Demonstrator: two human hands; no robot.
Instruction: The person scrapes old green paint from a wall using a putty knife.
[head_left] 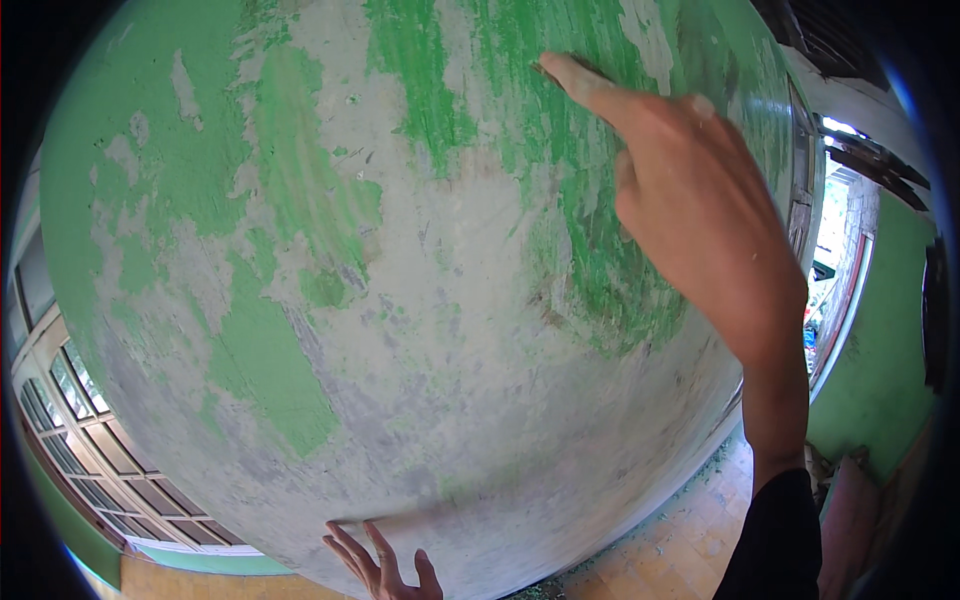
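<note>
A wall (440, 260) with patchy, peeling green paint fills most of the head view, with pale grey-white plaster bared between the patches. My right hand (700, 190) reaches up to a green streaked area at the upper right. Its index finger stretches along the surface, and a small dark edge shows by the fingertip. The thumb bends in below, while the other fingers are hidden behind the hand, so what they hold cannot be made out. Low on the wall, my left hand (385, 570) has its fingers spread, their tips at the bare plaster.
Tiled floor (650, 560) at the lower right carries scattered green paint flakes along the wall's foot. A white-framed paned door (100, 440) stands at left. To the right are a bright doorway (830, 270), another green wall (875, 340) and a board-like object (848, 520).
</note>
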